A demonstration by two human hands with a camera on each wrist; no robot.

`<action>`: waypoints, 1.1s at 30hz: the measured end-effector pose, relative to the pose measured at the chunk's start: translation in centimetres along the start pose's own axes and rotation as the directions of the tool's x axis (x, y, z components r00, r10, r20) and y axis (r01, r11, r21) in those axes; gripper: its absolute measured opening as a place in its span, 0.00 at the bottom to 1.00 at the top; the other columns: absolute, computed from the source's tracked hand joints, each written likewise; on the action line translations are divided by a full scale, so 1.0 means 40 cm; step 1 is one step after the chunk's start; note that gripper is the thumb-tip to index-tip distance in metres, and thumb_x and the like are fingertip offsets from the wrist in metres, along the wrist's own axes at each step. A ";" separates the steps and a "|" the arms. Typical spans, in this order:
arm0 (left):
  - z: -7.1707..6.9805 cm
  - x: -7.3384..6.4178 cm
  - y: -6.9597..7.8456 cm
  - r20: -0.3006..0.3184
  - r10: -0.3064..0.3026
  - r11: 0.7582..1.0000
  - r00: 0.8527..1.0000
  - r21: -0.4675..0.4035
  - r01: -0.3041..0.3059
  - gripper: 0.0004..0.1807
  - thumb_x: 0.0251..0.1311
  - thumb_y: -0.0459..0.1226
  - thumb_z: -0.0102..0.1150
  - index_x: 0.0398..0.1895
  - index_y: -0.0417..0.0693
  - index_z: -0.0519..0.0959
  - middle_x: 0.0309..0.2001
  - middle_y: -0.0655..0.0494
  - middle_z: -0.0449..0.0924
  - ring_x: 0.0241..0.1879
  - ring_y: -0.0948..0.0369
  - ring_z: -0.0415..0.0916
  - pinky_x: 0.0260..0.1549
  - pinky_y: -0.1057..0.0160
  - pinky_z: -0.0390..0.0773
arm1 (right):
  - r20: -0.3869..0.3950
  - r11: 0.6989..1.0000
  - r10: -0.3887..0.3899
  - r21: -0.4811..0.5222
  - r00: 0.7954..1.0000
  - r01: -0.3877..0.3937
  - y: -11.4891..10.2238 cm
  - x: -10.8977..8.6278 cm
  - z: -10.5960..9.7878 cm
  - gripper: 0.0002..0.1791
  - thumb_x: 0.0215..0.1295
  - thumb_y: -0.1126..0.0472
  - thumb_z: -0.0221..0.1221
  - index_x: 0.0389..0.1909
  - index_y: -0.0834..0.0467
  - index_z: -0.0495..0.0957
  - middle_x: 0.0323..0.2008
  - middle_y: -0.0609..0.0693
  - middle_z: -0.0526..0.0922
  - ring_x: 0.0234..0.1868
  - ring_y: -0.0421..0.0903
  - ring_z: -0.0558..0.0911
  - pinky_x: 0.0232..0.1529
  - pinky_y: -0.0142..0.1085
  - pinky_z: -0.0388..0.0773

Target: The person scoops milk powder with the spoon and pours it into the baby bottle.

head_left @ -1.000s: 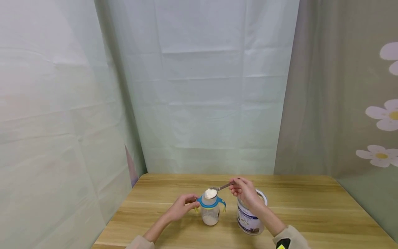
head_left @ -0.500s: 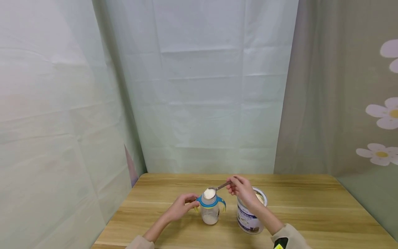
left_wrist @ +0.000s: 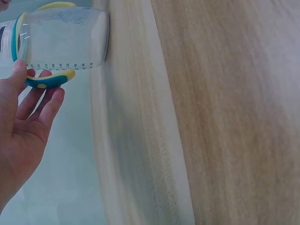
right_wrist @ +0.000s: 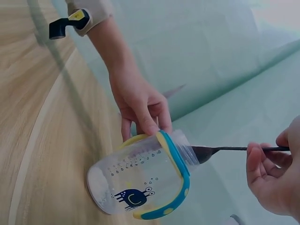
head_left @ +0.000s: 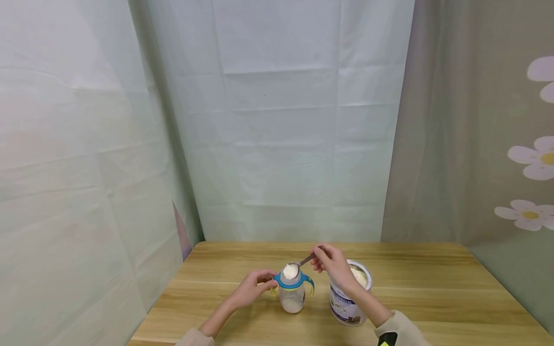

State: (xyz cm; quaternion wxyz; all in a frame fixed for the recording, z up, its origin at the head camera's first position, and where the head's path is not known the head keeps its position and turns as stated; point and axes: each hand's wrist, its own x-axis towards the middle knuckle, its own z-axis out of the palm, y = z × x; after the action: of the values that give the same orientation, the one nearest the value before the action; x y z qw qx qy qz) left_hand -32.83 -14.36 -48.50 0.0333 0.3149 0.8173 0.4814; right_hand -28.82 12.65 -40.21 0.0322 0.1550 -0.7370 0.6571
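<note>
Plainly, the spoon [right_wrist: 206, 153] slants down leftward to the upright bottle [head_left: 292, 295].

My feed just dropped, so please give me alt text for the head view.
A right hand holds a metal spoon heaped with white powder at a clear plastic bottle's mouth; the left hand holds its handle. Beside it, an open white cylindrical tub of pale powder stands on a light wooden table.

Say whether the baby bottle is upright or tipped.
Upright: in the head view, the baby bottle stands base-down on the wooden table.
</note>
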 end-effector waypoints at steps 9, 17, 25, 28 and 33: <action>-0.001 0.000 0.002 0.033 0.017 0.999 0.999 -0.028 -0.016 0.12 0.69 0.41 0.53 0.49 0.46 0.79 0.45 0.48 0.84 0.44 0.59 0.81 0.45 0.64 0.82 | 0.051 0.967 -0.153 -0.200 0.987 0.160 -0.002 -0.013 0.003 0.14 0.75 0.56 0.50 0.40 0.63 0.77 0.28 0.55 0.80 0.26 0.42 0.79 0.28 0.33 0.80; -0.002 -0.001 0.008 0.036 0.015 0.999 0.999 -0.043 -0.013 0.12 0.69 0.40 0.52 0.50 0.46 0.79 0.45 0.48 0.84 0.45 0.59 0.80 0.46 0.61 0.82 | 0.153 0.878 -0.247 -0.382 0.957 0.288 -0.005 -0.030 0.008 0.12 0.76 0.54 0.48 0.41 0.53 0.78 0.28 0.44 0.81 0.26 0.34 0.78 0.27 0.31 0.79; -0.005 0.000 0.008 0.048 -0.004 0.999 0.999 -0.042 0.006 0.12 0.69 0.43 0.52 0.49 0.49 0.79 0.44 0.49 0.84 0.46 0.57 0.80 0.47 0.61 0.81 | 0.317 0.767 -0.340 -0.452 0.886 0.456 -0.013 -0.038 0.004 0.12 0.76 0.56 0.47 0.45 0.55 0.78 0.32 0.50 0.84 0.27 0.39 0.79 0.27 0.27 0.76; -0.005 0.000 0.008 0.056 0.000 0.999 0.998 -0.044 0.002 0.11 0.69 0.43 0.51 0.48 0.51 0.79 0.44 0.51 0.84 0.47 0.54 0.81 0.48 0.61 0.81 | 0.364 0.728 -0.382 -0.448 0.850 0.519 -0.011 -0.039 0.003 0.11 0.76 0.59 0.48 0.45 0.58 0.77 0.34 0.51 0.84 0.27 0.36 0.78 0.27 0.26 0.76; -0.004 -0.001 0.005 0.063 0.010 0.999 0.998 -0.051 -0.006 0.11 0.69 0.43 0.52 0.48 0.51 0.79 0.44 0.51 0.84 0.46 0.55 0.81 0.48 0.61 0.81 | 0.433 0.602 -0.510 -0.437 0.743 0.668 -0.009 -0.041 0.004 0.07 0.73 0.65 0.50 0.44 0.60 0.77 0.34 0.51 0.84 0.26 0.31 0.75 0.26 0.20 0.74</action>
State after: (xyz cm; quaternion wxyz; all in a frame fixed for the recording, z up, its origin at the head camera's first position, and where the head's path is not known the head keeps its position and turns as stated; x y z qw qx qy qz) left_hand -32.75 -14.43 -48.28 0.0652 0.3323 0.8021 0.4919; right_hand -27.15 12.78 -40.29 0.1952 0.4602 -0.8001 0.3316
